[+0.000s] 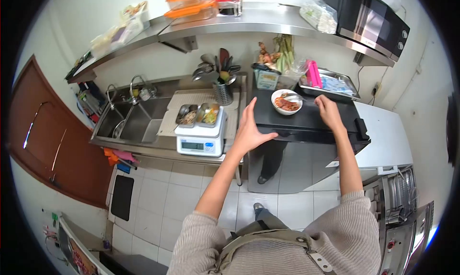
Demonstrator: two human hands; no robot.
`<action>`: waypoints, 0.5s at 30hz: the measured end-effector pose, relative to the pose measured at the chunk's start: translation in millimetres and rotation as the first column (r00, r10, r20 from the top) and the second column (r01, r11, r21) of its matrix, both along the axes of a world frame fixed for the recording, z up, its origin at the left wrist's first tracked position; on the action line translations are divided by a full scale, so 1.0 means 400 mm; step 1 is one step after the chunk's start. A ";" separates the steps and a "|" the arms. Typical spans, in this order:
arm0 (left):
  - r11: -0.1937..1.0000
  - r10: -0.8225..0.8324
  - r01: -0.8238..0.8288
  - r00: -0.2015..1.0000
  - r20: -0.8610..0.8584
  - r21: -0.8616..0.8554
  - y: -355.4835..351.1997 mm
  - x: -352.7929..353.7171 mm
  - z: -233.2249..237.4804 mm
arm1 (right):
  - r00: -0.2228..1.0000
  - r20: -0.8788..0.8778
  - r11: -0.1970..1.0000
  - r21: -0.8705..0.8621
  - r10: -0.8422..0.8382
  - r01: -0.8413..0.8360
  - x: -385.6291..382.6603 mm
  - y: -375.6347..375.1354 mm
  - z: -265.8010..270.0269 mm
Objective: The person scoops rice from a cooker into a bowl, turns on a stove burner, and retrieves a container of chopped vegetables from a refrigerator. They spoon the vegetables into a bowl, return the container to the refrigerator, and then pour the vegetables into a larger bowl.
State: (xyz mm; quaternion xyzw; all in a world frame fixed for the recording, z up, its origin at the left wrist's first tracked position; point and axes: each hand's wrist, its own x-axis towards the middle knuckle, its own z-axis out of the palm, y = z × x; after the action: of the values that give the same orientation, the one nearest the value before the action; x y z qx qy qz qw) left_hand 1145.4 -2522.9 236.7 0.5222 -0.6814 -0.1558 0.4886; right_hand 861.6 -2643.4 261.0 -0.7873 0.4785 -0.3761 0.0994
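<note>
A white bowl (286,112) holding reddish food in sauce stands on the black countertop (306,121). A spoon (293,98) rests with its head in the bowl, and its handle reaches right to my right hand (329,114), whose fingers are closed on it. My left hand (251,132) is in the air left of the bowl, thumb and fingers spread wide, touching nothing. Left of that hand a white digital scale (200,144) carries two small metal containers. One container (186,116) has pale chopped pieces in it; the other container (209,116) has yellow-green pieces. The scale's digits are too small to read.
Behind the scale stands a perforated utensil holder (223,93) full of tools. A double sink (139,124) lies to the left. Behind the bowl are a plastic box (267,80) and a metal tray (352,91). Overhead runs a steel shelf (258,22) with a microwave (371,23).
</note>
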 end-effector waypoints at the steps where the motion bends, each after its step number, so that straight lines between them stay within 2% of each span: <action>1: 1.000 0.001 0.000 0.999 0.049 -0.003 -0.049 -0.037 0.011 | 0.999 -0.012 0.999 0.019 0.033 -0.033 -0.009 0.000 0.007; 3: 0.999 0.010 -0.016 0.991 0.130 0.040 -0.131 -0.092 0.027 | 0.997 -0.050 0.992 0.113 0.057 -0.051 -0.018 0.009 0.040; 4: 0.998 -0.014 0.008 0.994 0.108 0.055 -0.169 -0.107 0.021 | 0.994 -0.059 0.983 0.164 0.087 -0.077 -0.025 0.010 0.062; 6: 0.998 0.003 -0.012 0.988 0.155 0.059 -0.221 -0.120 0.010 | 0.991 -0.105 0.992 0.104 0.079 -0.068 -0.041 0.006 0.105; 8: 0.995 -0.032 0.020 0.992 0.126 0.094 -0.244 -0.123 0.025 | 0.932 -0.361 1.000 0.002 0.023 -0.023 -0.042 0.022 0.168; 9: 0.990 -0.064 0.052 0.994 0.093 0.129 -0.251 -0.122 0.029 | 0.907 -0.421 1.000 -0.015 0.009 -0.017 -0.035 0.022 0.184; 10: 0.989 -0.065 0.051 0.993 0.095 0.139 -0.260 -0.123 0.027 | 0.908 -0.418 1.000 -0.006 0.013 -0.017 -0.024 0.015 0.183; 13: 0.989 -0.100 0.095 0.994 0.041 0.109 -0.278 -0.130 0.016 | 0.859 -0.499 0.981 -0.079 0.113 -0.175 0.014 -0.007 0.167; 15: 0.986 -0.113 0.113 0.994 -0.008 0.120 -0.278 -0.128 0.014 | 0.857 -0.502 0.982 -0.072 0.113 -0.172 0.037 -0.021 0.162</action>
State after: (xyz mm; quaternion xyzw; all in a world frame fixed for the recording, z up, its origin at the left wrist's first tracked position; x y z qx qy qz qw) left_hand 1094.3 -2634.1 242.4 0.5111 -0.6991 -0.2242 0.4470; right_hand 876.5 -2651.9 326.0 -0.8950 0.4059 -0.1798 -0.0446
